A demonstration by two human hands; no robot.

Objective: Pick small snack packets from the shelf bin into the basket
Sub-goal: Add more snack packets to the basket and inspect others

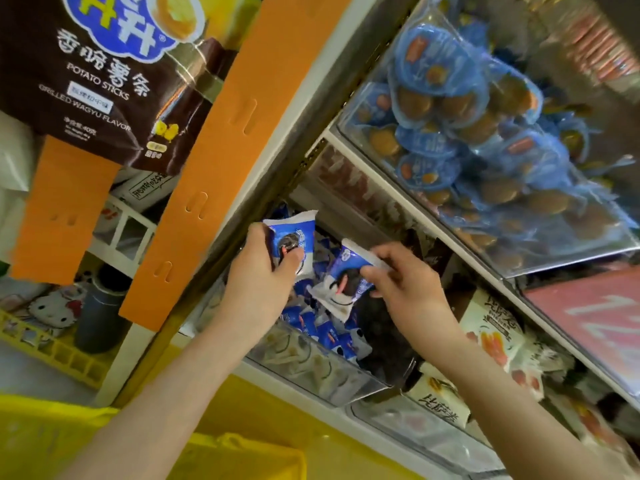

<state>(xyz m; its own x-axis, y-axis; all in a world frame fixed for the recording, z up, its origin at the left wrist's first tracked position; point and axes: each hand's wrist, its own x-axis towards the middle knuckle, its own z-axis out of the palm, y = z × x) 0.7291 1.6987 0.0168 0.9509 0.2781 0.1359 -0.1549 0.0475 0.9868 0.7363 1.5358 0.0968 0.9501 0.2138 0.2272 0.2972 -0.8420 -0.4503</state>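
While both forearms reach up from the bottom of the view, each hand holds one small blue-and-white snack packet over the clear shelf bin (311, 370). The left hand (263, 275) has its fingers curled round the left packet (294, 237), with the thumb pressed on its front, above the bin's left end. The right hand (405, 289) pinches the right packet (343, 280) near its upper end between thumb and fingers, and this packet hangs tilted just over the middle of the bin. More loose packets (322, 327) of the same blue kind lie heaped inside the bin, below both hands. The yellow basket (249, 455) sits below the bin, at the bottom edge of the view, beside the left forearm. Left of the bin an orange strip (214, 150) runs up along the shelf post, and a dark potato sticks bag (97, 74) hangs farther up and to the left. Above and right of the bin, an upper bin (571, 258) holds blue-wrapped round snacks (485, 133). Beige packets (491, 334) lie just right of the bin.
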